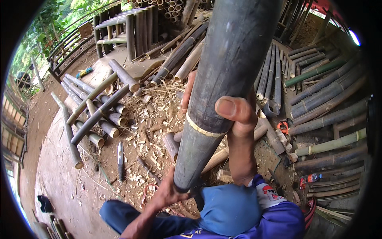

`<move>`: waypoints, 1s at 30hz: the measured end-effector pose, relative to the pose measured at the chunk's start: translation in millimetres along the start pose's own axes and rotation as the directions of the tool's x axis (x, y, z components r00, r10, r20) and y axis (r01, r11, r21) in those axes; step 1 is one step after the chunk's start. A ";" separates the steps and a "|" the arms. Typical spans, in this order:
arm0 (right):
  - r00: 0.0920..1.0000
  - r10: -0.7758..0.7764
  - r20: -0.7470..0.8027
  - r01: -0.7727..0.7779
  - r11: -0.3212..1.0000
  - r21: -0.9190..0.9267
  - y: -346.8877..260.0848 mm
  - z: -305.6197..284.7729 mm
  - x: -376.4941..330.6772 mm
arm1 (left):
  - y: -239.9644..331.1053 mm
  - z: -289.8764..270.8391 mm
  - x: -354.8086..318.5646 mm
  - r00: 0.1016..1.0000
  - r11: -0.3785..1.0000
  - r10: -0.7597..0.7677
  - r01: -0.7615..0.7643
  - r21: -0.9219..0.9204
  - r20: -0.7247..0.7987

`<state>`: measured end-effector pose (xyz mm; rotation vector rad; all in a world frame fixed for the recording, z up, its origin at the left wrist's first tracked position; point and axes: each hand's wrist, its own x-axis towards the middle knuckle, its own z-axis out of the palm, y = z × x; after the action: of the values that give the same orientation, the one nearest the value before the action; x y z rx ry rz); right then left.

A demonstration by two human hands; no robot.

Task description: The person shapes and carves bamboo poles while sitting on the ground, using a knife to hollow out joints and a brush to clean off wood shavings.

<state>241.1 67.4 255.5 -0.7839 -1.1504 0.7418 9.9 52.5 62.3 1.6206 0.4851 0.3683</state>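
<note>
Head view: a thick dark bamboo pole (223, 79) is held upright, close to the camera, running from the top edge down to the person's lap. A pale ring marks a node about 2 thirds of the way down. The right hand (232, 115) is clamped around the pole just above that ring, thumb in front and fingertips showing past the pole's left side. The left hand (169, 193) is pressed against the pole's lower end; whether its fingers are closed around the end cannot be told, since the pole covers them. A blue cloth (229, 209) is seen on the lap beside the pole's foot.

On the ground to the left, a knife (120, 159) lies among pale wood chips (155, 107), well apart from both hands. Cut bamboo pieces (95, 111) are stacked further left, and long poles (326, 99) are laid side by side on the right. A small orange tool (283, 126) rests near those poles, and a plastic bottle (310, 179) lies lower right. A bamboo bench (123, 32) stands at the top left.
</note>
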 end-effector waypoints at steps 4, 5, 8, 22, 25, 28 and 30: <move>0.993 0.043 -0.112 -0.034 0.996 0.085 31.8 -26.7 3.4 | -49.4 15.8 -47.3 0.954 0.940 -0.253 0.282 0.192 -0.162; 0.991 0.055 -0.124 -0.044 0.995 0.089 43.5 -34.5 3.3 | -63.2 17.9 -59.6 0.940 0.928 -0.300 0.328 0.178 -0.165; 0.972 0.151 -0.181 -0.103 0.963 0.251 97.9 -45.1 6.1 | -54.5 20.0 -96.0 0.798 0.808 -0.476 0.563 0.175 -0.370; 0.601 0.715 -0.358 -0.472 0.679 0.563 282.5 -131.4 -18.0 | -53.8 2.7 -90.7 0.723 0.765 -0.509 0.629 0.142 -0.467; 0.568 0.700 -0.434 -0.509 0.712 0.483 312.8 -166.4 8.0 | -51.7 -20.1 -36.5 0.757 0.755 -0.467 0.611 0.240 -0.457; 0.553 0.660 -0.508 -0.450 0.750 0.485 348.4 -215.2 36.5 | -39.5 -43.6 38.6 0.765 0.747 -0.493 0.617 0.249 -0.415; 0.585 0.656 -0.478 -0.384 0.742 0.549 359.3 -216.6 52.6 | -50.2 -56.2 75.5 0.784 0.724 -0.417 0.593 0.353 -0.461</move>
<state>424.9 268.5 -67.9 -0.9499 -0.0772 1.0494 41.3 142.9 15.1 1.8098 1.3707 0.1044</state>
